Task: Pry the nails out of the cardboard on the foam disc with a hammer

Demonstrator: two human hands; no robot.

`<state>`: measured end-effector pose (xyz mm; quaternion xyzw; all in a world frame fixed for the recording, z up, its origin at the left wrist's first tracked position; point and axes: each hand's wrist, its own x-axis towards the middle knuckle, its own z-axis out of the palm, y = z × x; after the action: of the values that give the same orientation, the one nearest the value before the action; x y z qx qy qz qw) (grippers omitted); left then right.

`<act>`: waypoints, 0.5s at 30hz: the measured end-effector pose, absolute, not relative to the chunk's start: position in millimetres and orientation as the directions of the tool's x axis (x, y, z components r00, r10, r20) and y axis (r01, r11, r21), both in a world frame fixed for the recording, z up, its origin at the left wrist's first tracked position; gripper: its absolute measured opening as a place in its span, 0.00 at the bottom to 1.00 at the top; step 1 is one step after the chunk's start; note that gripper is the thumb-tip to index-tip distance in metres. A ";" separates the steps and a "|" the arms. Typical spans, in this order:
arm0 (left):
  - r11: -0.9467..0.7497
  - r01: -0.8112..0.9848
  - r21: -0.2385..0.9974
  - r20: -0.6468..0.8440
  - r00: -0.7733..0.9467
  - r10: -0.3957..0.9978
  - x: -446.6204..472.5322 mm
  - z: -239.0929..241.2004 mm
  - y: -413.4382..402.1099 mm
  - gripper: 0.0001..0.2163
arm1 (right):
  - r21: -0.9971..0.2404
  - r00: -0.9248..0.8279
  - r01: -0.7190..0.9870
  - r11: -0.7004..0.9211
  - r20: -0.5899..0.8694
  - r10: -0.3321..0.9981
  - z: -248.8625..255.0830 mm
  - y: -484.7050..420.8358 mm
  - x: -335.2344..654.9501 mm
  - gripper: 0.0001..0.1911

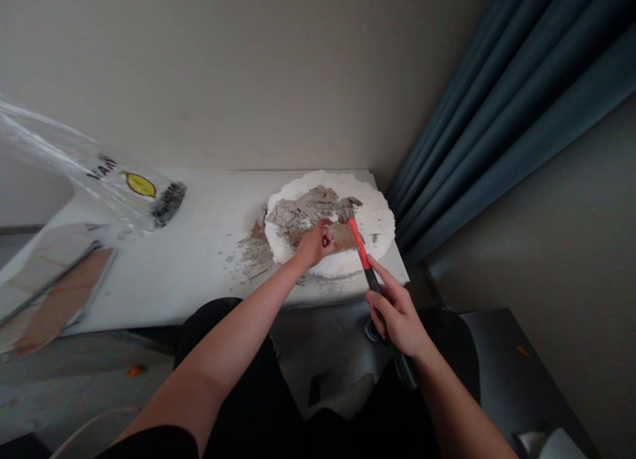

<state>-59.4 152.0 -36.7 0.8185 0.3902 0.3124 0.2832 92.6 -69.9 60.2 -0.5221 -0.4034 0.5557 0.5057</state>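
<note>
My right hand (396, 316) is wrapped round the black grip of a hammer (358, 244) with a red neck. Its metal head lies over the right end of a brown flat piece (342, 237) with a rough surface. At that piece's left part is my left hand (314, 243), fingers curled in a pinch; whatever they hold is hidden. Under both lies a round white mat (380, 237) with a ragged edge. Grey broken chunks (303, 210) are heaped on the mat's left and back part.
Grey crumbs (253, 254) are scattered on the white table (199, 273) left of the mat. A clear plastic bag (119, 174) with a yellow print stands at the left, near flat brown boards (67, 297). Blue curtains (477, 108) hang at the right.
</note>
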 end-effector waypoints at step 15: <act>-0.476 0.291 0.830 0.321 0.449 0.834 -57.2 -44.6 155.4 0.22 | -0.978 0.025 -0.148 -0.146 -0.151 0.988 62.5 -71.3 95.4 0.35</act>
<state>-57.2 155.4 -44.6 0.7715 0.3648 0.3777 0.3593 95.4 -71.3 62.5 -0.5067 -0.4143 0.5621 0.5055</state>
